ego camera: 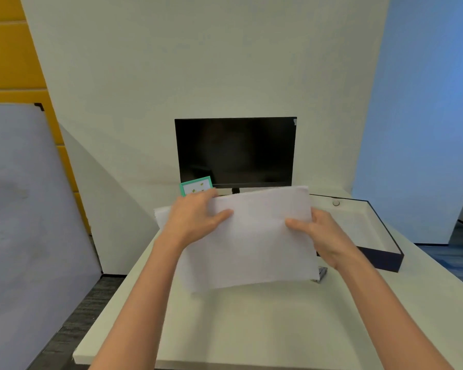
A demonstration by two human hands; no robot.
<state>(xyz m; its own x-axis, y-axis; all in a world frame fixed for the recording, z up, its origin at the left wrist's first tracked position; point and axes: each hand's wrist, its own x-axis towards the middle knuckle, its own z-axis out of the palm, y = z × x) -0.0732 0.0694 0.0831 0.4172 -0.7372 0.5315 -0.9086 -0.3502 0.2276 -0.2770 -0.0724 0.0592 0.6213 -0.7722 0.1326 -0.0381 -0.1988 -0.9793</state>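
While the head view looks down over the desk (251,324), both hands hold a sheaf of white paper (254,244) between them, lifted in front of the person. The left hand (195,218) grips the sheaf near its upper left corner, thumb pressed on the near face and fingers curled over the top edge. The right hand (321,235) pinches the right edge, thumb across the front and fingers hidden behind. The paper is tilted, its left side lower; whether its bottom edge touches the desk cannot be told. Behind it stands a dark monitor (235,152), with a small green-framed card (196,186) just beside the left hand's fingertips. To the right lies a shallow dark box (380,256) with a white inside. A small grey object (322,274) peeks out under the paper's lower right corner. A pale board (24,222) leans at far left.
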